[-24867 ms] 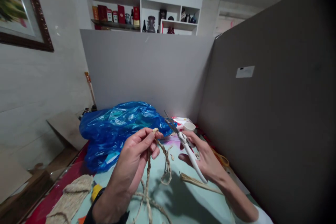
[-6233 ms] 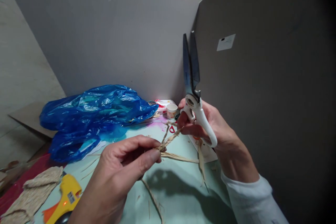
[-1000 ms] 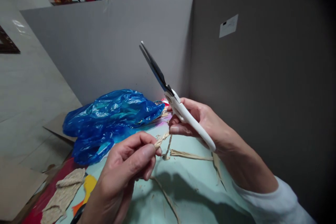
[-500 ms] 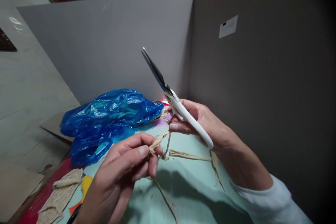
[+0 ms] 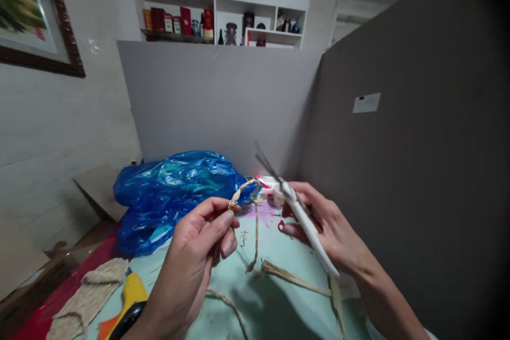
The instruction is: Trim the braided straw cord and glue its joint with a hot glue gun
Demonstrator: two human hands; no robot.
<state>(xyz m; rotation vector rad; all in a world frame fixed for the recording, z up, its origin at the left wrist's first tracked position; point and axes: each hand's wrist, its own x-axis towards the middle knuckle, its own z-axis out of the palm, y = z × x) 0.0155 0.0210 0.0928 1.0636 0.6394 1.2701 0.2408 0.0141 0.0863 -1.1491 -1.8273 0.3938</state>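
Note:
My left hand [image 5: 199, 249] pinches one end of a twisted straw cord [image 5: 244, 187] between thumb and fingers. The cord arches up from the fingertips, curls over and hangs down toward the table. To its right, my right hand [image 5: 338, 234] holds scissors [image 5: 308, 226] with white handles, blades pointing up and left, blurred. A small red ring [image 5: 281, 225] shows by the right thumb; whether it touches the hand I cannot tell. Under the hands lie a bundle of flat straw strips [image 5: 295, 278] and another length of straw cord [image 5: 229, 302].
A crumpled blue plastic bag [image 5: 179, 180] covers the table's far left. At the near left are a woven straw piece [image 5: 90, 295] and a yellow-and-black object [image 5: 133, 292]. Grey panels [image 5: 223, 95] stand behind and on the right. The tabletop [image 5: 274, 308] is pale green.
The view has tilted upward. My right hand, which was at the cord with the scissors, has moved away to the right. The cord now hangs from my left hand alone.

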